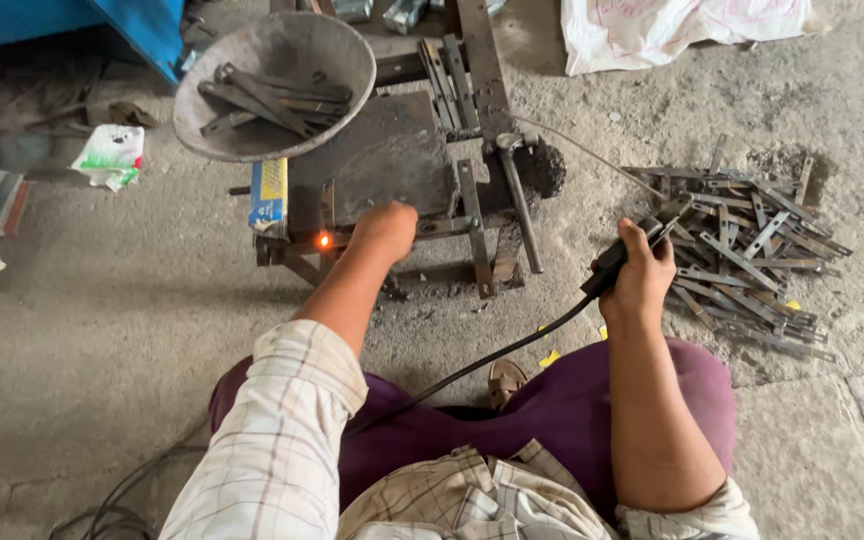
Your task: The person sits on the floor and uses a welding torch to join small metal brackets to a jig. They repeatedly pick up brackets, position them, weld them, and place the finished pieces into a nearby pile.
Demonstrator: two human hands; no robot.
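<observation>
The right hand is closed tight around the black handle of a welding holder, with the thumb on top; the front end of the holder sticks out above the fingers and points up and to the right, and a black cable runs from the bottom of the handle down to the left, across the purple trousers. Just to the right of this hand, and partly behind the tip of the holder, lies a pile of flat metal strips on the concrete floor. The left hand is curled into a loose fist and rests on the front edge of a small metal stand; I cannot tell if it holds a piece, because the fingers are turned away from the camera. Just to the left of this hand, a small orange spot glows on the metal at the front of the stand. A hammer lies on the stand to the right of the left hand, between the two hands, with its handle pointing toward the person. Above the left hand, a round grey bowl sits at the far corner of the stand and contains several metal strips. The two hands are well apart.
</observation>
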